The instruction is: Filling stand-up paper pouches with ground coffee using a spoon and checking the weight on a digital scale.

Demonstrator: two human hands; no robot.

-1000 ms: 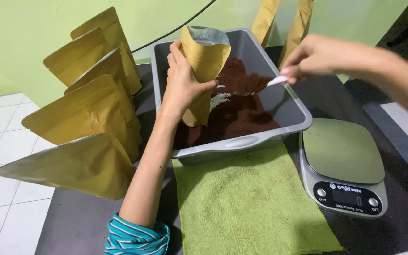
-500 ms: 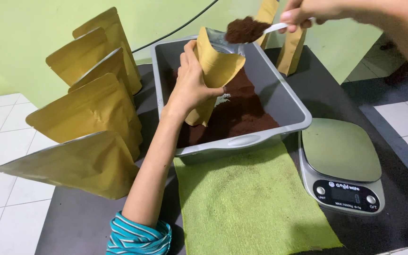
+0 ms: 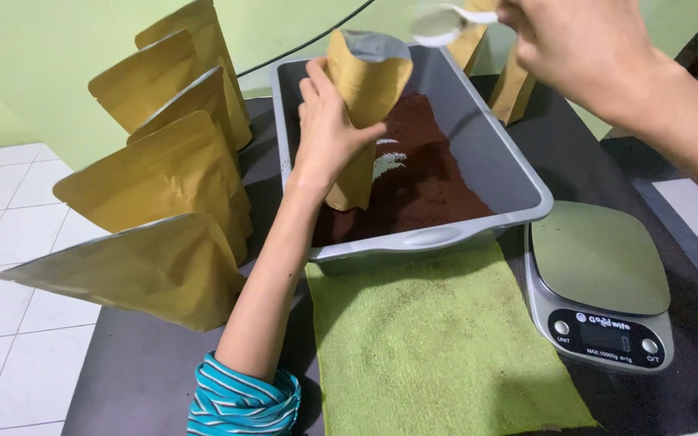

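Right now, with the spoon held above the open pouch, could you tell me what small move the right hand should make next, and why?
Probably lower the white spoon back into the brown powder for another scoop. Its bowl looks empty, though blurred. The left hand holds the kraft pouch upright and open in the grey tray, and the right hand is raised beside its mouth.

A small home packing corner, by the look of it: a dark bench [image 3: 147,379] against a plain green wall [image 3: 34,73] carries a row of kraft stand-up pouches [image 3: 163,173] at nine o'clock, a grey tray [image 3: 434,238] of brown powder [image 3: 426,173], a digital kitchen scale [image 3: 599,282] at four o'clock, white floor tiles [image 3: 10,266] alongside.
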